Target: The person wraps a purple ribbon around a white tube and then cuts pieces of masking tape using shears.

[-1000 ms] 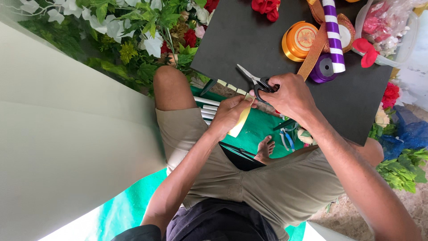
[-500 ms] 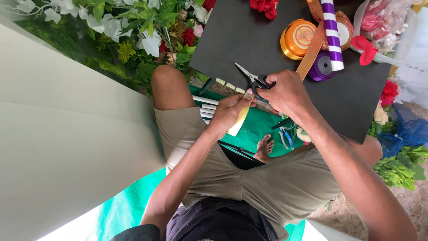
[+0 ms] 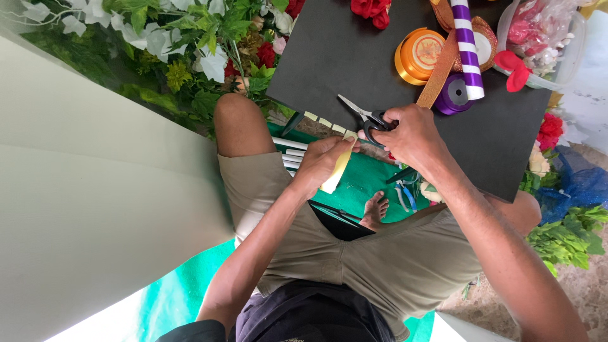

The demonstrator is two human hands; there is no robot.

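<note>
My right hand [image 3: 415,136] grips black-handled scissors [image 3: 362,114], blades open and pointing up-left over the near edge of a black board [image 3: 354,57]. My left hand [image 3: 323,163] pinches a pale yellow strip [image 3: 337,171] just below the blades. Small yellow cut pieces [image 3: 320,120] lie in a row along the board's edge. I sit with bent knees, in khaki shorts, the board resting across my legs.
On the board lie an orange ribbon spool [image 3: 421,54], a purple spool [image 3: 453,96], a purple-and-white striped roll [image 3: 467,44] and red petals [image 3: 373,9]. Artificial flowers and leaves [image 3: 202,44] lie at left. A green mat [image 3: 364,180] below holds white sticks and pliers [image 3: 405,196].
The scissors and my right hand have shifted slightly; my left hand still holds the strip in about the same place.
</note>
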